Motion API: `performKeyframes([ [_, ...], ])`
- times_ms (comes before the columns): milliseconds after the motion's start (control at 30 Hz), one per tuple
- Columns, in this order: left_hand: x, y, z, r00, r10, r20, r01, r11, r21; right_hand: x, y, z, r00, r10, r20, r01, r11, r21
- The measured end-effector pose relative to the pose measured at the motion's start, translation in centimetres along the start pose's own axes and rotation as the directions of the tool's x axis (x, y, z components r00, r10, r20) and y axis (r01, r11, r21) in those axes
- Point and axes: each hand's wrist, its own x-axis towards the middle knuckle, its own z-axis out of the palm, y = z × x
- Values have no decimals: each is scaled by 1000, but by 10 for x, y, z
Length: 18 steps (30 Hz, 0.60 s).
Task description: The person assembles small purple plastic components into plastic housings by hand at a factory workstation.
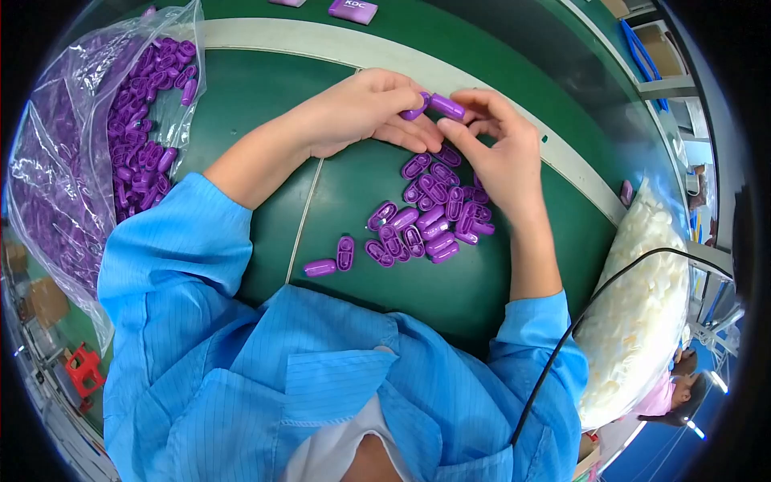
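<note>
Over the green table top [337,205], near its far rail, my two hands meet. Thumb and fingers of my left hand [365,108] pinch a glossy purple plastic shell [415,108], its palm side partly turned up. My right hand [507,149] grips a second purple oblong shell [447,107] between thumb and fingertips, close beside the first. Whether the two pieces touch is hard to make out. Just below my hands lies a loose pile of purple shells [432,229], some hollow side up, others rounded side up. Apart from it, to the left, rest two more shells [320,267].
At the left stands a big clear plastic bag [60,153] full of purple shells. A sack of cream-white pieces [638,297] leans at the right, with a black cable [590,309] crossing before it. Beyond the pale rail [277,38], a purple box [352,10] lies on the green belt.
</note>
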Motion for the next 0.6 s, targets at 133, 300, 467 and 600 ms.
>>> performKeyframes([
  [133,0,-3,0,996,41,80,-49,994,96,-2,-7,1,997,63,35,-67,989,134],
  [300,4,-8,1,991,129,22,-131,984,124,-5,-22,8,999,-46,6,45,992,116],
  [467,3,-7,0,980,200,-1,-179,879,443,-5,-11,6,984,177,32,-178,929,325],
  [600,4,-10,-1,897,441,-7,-313,648,695,-4,-10,3,995,90,33,-93,986,136],
])
